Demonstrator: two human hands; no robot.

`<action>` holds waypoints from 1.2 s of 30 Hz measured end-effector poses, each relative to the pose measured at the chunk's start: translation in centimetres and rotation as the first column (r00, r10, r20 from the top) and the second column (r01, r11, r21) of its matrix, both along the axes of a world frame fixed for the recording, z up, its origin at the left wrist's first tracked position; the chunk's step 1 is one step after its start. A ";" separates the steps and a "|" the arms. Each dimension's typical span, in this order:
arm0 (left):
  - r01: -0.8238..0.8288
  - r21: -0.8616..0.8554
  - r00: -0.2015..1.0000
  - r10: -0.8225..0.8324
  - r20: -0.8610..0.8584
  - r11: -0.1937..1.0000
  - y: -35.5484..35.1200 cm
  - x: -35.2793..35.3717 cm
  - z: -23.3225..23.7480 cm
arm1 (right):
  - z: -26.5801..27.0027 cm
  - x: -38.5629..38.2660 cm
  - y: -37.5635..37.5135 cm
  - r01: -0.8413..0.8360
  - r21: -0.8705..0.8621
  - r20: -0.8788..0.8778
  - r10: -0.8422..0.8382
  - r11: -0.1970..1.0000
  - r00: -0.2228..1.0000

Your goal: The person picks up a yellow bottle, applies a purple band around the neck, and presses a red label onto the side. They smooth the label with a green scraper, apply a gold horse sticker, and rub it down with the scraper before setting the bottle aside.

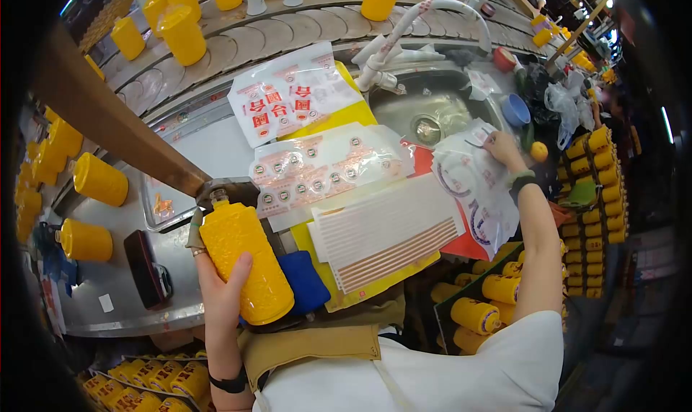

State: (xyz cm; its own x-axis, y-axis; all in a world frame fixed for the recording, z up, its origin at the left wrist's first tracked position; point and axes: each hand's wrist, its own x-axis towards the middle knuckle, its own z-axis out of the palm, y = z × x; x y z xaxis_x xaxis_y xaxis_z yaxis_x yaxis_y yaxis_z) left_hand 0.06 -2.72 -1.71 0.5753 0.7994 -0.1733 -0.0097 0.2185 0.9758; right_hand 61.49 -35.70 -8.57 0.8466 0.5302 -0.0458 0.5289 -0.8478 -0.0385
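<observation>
Yellow bottle is tilted, neck uppermost, clamped between thumb and fingers of the left hand. Blue cloth lies just beside the bottle, beyond the thumb tip. Right hand: fingers appear clamped on the upper edge of printed film; sink lies left of these fingers.

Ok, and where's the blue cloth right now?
In the head view, the blue cloth lies left of centre, between the yellow bottle in the left hand and the striped sheets.
</observation>
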 end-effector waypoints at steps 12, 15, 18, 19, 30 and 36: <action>-0.001 -0.024 1.000 0.001 -0.005 1.000 0.1 0.1 0.5 | 8.0 -8.4 13.8 0.039 0.490 -0.397 0.183 0.871 0.900; -0.002 -0.019 1.000 0.002 0.002 1.000 0.1 0.2 0.5 | 4.1 -8.9 17.9 -0.099 0.534 -0.339 0.320 0.840 0.885; 0.005 0.008 1.000 -0.005 -0.018 1.000 0.2 0.2 0.7 | -0.3 -8.0 20.2 -0.131 0.348 -0.311 0.246 0.928 0.918; 0.012 0.002 1.000 -0.012 -0.024 1.000 0.1 0.1 0.8 | -2.4 -7.1 20.5 -0.126 0.206 -0.273 0.181 0.970 0.945; 0.051 0.074 0.998 -0.048 -0.046 0.996 -0.2 -0.5 1.2 | 11.2 -22.1 23.4 -0.319 0.398 -0.183 0.415 0.860 0.891; 0.077 0.049 0.997 -0.078 0.015 0.996 0.1 -0.4 1.2 | 13.7 -31.2 24.7 -0.442 0.609 -0.192 0.663 0.658 0.723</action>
State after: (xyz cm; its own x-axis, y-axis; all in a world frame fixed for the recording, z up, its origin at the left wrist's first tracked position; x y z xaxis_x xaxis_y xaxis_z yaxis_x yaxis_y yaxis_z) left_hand -0.29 -2.63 -0.54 0.6383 0.7594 -0.1258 -0.0108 0.1723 0.9850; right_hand 30.28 -11.01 5.14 0.3535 0.9270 0.1254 0.7370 -0.1935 -0.6476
